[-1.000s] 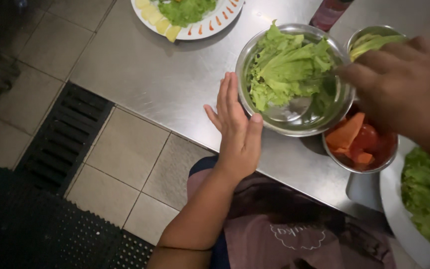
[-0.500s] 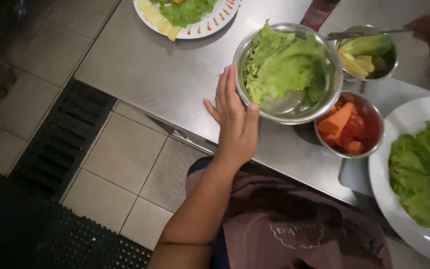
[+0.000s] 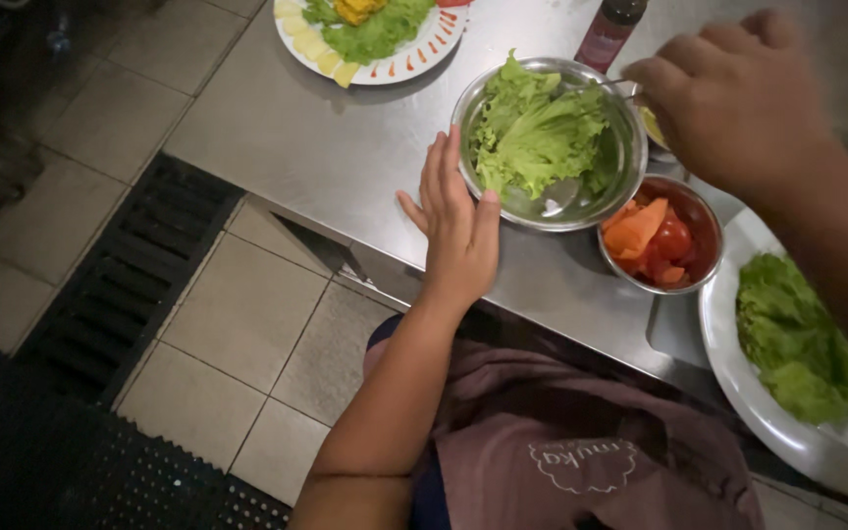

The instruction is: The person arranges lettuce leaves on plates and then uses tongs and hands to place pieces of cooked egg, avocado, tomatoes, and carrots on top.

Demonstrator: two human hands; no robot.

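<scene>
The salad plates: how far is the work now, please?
Done: far plate is garnished; near plate has a lettuce leaf. In hand: left hand rests against the lettuce bowl; right hand holds a utensil. Left: tomato and carrot pieces sit in their bowl.

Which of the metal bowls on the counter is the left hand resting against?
The left hand rests against the large lettuce bowl. The smaller tomato-and-carrot bowl sits to its right, untouched.

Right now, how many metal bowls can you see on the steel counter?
3. The big bowl of lettuce is beside the left hand. The bowl of tomato and carrot pieces is to its right. A third bowl is mostly hidden behind the right hand.
</scene>
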